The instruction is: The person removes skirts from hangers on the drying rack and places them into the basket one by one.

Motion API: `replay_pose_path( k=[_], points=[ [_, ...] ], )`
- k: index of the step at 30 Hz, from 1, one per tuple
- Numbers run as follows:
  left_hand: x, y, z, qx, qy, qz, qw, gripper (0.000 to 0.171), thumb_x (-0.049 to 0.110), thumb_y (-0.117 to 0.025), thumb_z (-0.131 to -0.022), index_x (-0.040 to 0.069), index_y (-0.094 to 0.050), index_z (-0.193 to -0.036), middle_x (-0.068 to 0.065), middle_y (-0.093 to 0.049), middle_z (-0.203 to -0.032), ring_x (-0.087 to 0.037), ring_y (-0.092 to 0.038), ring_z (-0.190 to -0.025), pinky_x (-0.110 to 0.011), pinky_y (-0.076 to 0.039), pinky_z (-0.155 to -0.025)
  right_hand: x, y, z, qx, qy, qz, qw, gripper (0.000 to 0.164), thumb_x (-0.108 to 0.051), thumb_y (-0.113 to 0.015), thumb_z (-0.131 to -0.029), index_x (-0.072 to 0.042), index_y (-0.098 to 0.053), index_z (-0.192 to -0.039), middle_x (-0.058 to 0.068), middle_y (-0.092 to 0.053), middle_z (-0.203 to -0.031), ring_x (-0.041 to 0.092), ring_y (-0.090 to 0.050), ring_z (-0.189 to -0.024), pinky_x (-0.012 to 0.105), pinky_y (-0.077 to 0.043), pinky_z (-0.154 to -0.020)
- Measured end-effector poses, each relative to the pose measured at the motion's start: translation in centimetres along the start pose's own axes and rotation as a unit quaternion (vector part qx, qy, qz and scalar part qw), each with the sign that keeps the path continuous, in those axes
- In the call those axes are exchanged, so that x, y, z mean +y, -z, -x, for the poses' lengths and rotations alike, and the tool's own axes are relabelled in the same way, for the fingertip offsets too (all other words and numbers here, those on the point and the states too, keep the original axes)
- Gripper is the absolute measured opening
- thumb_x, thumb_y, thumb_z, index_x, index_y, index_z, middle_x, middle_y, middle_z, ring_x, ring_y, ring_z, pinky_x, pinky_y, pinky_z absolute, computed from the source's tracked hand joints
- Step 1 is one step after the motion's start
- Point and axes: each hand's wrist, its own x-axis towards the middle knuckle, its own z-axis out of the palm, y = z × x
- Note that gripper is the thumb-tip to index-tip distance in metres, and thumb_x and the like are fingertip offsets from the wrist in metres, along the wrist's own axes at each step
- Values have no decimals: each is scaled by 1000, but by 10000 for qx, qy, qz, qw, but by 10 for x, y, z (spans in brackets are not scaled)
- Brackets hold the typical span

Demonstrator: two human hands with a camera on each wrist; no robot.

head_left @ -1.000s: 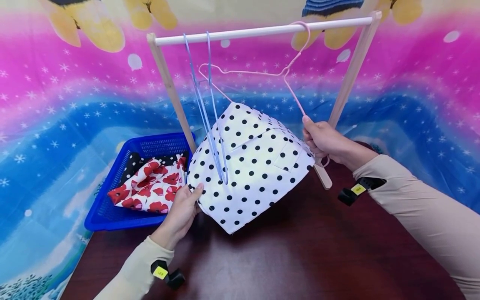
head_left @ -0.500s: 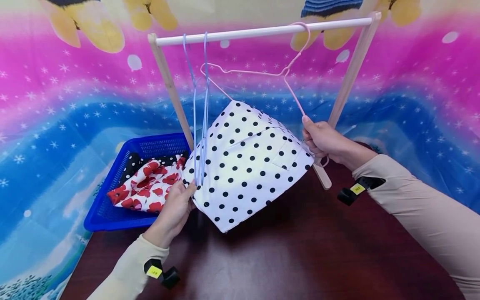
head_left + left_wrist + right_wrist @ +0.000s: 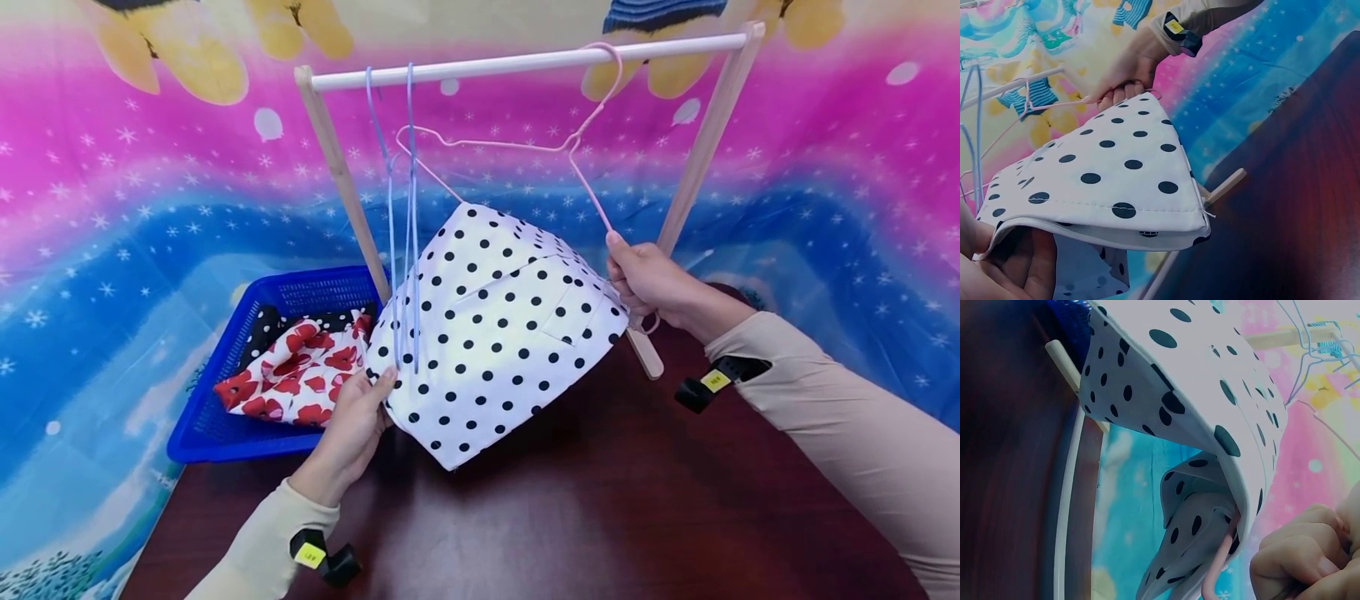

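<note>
A white garment with black polka dots (image 3: 480,333) and a patch pocket hangs spread out from a pink hanger (image 3: 517,146), one shoulder of which runs into the cloth. My left hand (image 3: 352,429) pinches the garment's lower left edge, thumb on top. In the left wrist view, the fingers (image 3: 1038,265) lie under the hem, inside the opening. My right hand (image 3: 652,283) grips the right arm of the pink hanger beside the cloth. The hanger's curved end (image 3: 1215,569) shows below the garment's edge in the right wrist view.
The pink hanger's hook is over the white rail (image 3: 495,65) of a wooden rack. Blue hangers (image 3: 401,250) hang at its left, in front of the cloth. A blue basket (image 3: 217,446) holds a red-flowered cloth (image 3: 292,375) and a black dotted cloth (image 3: 262,325) on the dark table (image 3: 570,517).
My left hand has shifted slightly left, drawing the garment's lower edge with it. The blue hangers have swung left and hang straighter. My right hand keeps its place on the pink hanger.
</note>
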Motion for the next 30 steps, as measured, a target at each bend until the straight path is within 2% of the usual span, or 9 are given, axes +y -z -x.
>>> replay_pose_path(
  k=[5,16,19,25,30],
  points=[
    [-5,0,2,109,90,-58,9999,40,27,-38,-111,-1,-43,-138,12,-74,-99,-3,-73,-89,-22,-58,-79,1,-2,-1,25,20,-90,10000,58,-61,-25,-104,-15,-33,-70,-9,-29,-53,5,-22,-42,27,-14,-46],
    [-6,1,8,109,131,11,9999,42,29,-39,-110,0,-41,-142,12,-74,-104,-4,-73,-93,-23,-59,-81,0,-4,0,45,-9,-43,10000,57,-62,-25,-104,-14,-33,-72,-8,-29,-53,7,-22,-42,28,-16,-45],
    [-5,1,9,93,116,-5,9999,42,29,-39,-110,0,-40,-142,12,-74,-104,-4,-73,-93,-23,-59,-82,0,-3,0,59,-24,-6,10000,57,-62,-25,-103,-14,-33,-73,-8,-29,-54,7,-22,-42,25,-18,-43],
    [1,2,13,24,30,-105,9999,43,29,-39,-110,0,-39,-143,13,-74,-104,-4,-74,-92,-23,-60,-83,-1,-2,1,48,-27,36,10000,58,-63,-25,-103,-14,-33,-72,-8,-29,-54,6,-22,-42,29,-15,-46],
    [6,5,11,-31,-40,-146,9999,41,26,-37,-111,-3,-40,-140,13,-74,-99,-2,-73,-89,-22,-59,-81,-2,0,2,10,-22,64,10000,58,-63,-25,-103,-14,-33,-72,-8,-29,-53,6,-22,-42,25,-18,-43]
  ],
)
